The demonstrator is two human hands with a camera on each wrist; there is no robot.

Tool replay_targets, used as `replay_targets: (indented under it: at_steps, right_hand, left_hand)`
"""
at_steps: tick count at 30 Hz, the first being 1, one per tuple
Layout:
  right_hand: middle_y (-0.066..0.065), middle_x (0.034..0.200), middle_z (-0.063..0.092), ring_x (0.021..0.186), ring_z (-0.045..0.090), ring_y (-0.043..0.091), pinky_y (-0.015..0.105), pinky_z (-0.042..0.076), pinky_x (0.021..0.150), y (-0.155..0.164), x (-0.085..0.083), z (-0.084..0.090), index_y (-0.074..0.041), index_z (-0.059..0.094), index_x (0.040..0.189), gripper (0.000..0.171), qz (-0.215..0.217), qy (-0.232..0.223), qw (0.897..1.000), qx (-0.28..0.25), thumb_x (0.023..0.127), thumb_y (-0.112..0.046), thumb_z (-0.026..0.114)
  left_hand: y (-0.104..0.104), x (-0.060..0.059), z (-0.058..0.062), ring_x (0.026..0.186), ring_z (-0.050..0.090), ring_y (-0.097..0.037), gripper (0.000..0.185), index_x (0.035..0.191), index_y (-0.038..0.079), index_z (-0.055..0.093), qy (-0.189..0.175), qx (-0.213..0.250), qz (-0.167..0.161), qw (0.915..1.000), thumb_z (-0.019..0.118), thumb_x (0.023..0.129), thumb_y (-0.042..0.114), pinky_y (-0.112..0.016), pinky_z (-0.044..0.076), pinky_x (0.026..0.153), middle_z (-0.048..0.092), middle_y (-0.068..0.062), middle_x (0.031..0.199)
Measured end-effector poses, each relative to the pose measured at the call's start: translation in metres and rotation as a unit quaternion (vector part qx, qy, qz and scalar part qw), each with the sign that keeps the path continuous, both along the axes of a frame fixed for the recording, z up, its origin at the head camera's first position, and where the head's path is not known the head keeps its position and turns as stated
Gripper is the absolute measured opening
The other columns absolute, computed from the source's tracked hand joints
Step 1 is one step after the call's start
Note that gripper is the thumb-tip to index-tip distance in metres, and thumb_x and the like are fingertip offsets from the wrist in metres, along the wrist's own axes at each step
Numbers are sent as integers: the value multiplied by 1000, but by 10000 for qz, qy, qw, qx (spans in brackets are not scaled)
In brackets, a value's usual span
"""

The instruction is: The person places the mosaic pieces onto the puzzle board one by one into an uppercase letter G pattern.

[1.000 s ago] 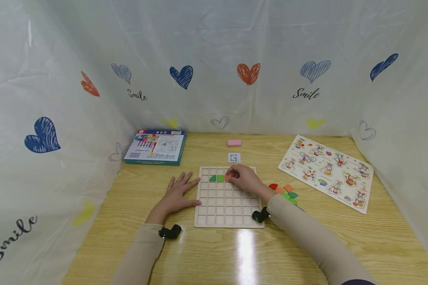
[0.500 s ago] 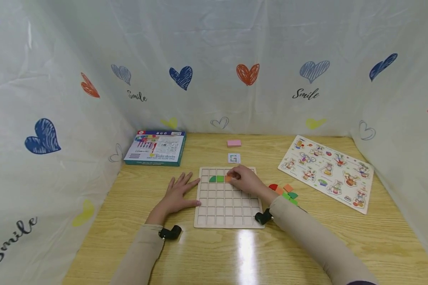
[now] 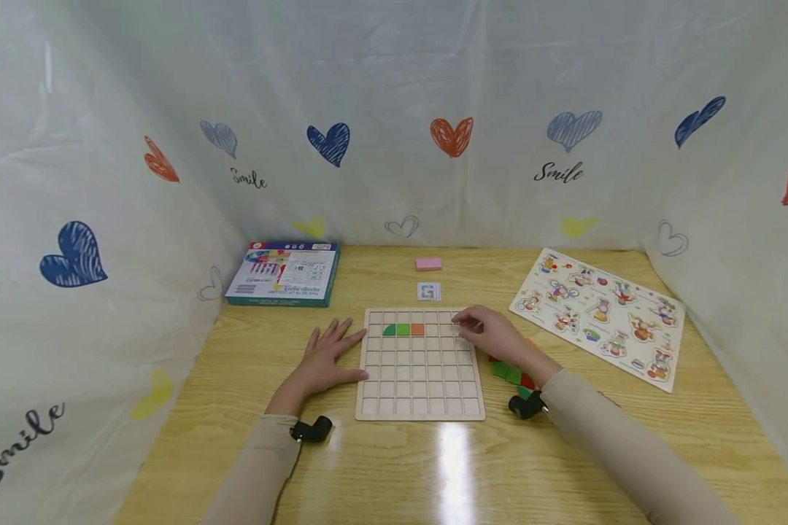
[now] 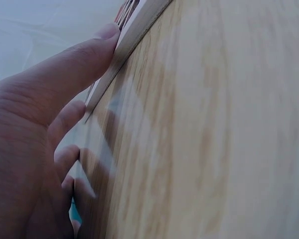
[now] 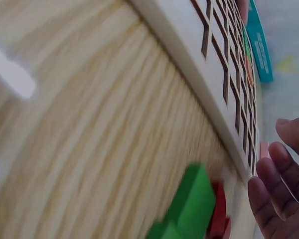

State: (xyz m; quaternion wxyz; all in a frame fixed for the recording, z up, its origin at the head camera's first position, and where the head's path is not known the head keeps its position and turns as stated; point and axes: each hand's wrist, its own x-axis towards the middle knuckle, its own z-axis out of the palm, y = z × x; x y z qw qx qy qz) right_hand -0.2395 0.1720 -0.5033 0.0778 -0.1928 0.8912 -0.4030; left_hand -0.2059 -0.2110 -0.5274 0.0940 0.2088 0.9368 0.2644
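Note:
A wooden grid board (image 3: 420, 372) lies flat on the table. In its second row sit a green quarter-round tile (image 3: 390, 330), a green square tile (image 3: 403, 329) and an orange square tile (image 3: 417, 329), side by side. My left hand (image 3: 325, 359) rests spread on the table, thumb and index fingertips touching the board's left edge. Above the board's upper right edge is my right hand (image 3: 492, 334), its fingers loosely bent, with a gap between thumb and fingers and nothing in it. A pile of green, red and orange tiles (image 3: 507, 372) lies partly hidden under the right forearm.
Behind the board lie a small pattern card (image 3: 429, 292) and a pink block (image 3: 428, 264). A flat box (image 3: 284, 274) is at the back left. At the right lies a picture puzzle board (image 3: 604, 315). A printed curtain (image 3: 394, 175) encloses the table.
My right hand has let go of the orange square tile, which stays in the grid, and has moved right toward the tile pile. The left hand keeps its place.

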Motion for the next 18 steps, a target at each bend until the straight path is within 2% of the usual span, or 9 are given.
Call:
replay_targets:
  at_steps: [7,12,18]
  right_hand:
    - [5,112,68,101,64,21,42,54,88,36,5,-3,-6,68,125,26,-88,92,9999,92,100,-13,67]
    - [6,110,69,99,65,22,40,55,84,62,16,-3,-3,68,125,27,-277,231,9993,71,99,-12,67]
    - [6,107,70,95,65,22,33,55,78,93,28,2,-3,69,124,26,-577,297,9973,339,100,-14,67]
  left_hand:
    - [0,1,1,156,1,-36,90,159,25,39,-58,12,24,10000,75,85,59,-59,-10,121,15,-10,170]
    - [0,0,0,156,2,-36,89,159,25,39,-36,32,27,10000,75,85,60,-60,-10,121,16,-10,170]
    - [0,0,-1,156,1,-36,89,159,26,39,-62,52,32,10000,74,85,60,-59,-10,121,15,-10,170]
